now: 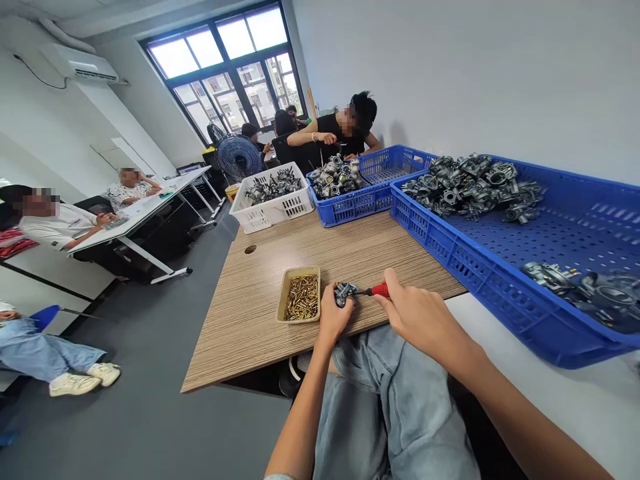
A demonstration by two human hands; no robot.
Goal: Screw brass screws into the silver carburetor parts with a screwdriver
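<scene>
My left hand [333, 315] is closed around a small grey metal part [345, 293] at the near edge of the wooden table [260, 300]. My right hand [413, 312] grips a red-handled screwdriver [379, 291], whose tip points left into the part. Just left of my left hand sits a shallow tan tray [283, 301] filled with small brass screws [302, 298].
A large blue crate [480, 280] with several metal parts stands to my right. A second blue crate [350, 207] and a white basket [265, 215] of parts stand at the far end, where a person in black works. Other people sit at a white table [145, 208] on the left. A fan [239, 157] stands behind.
</scene>
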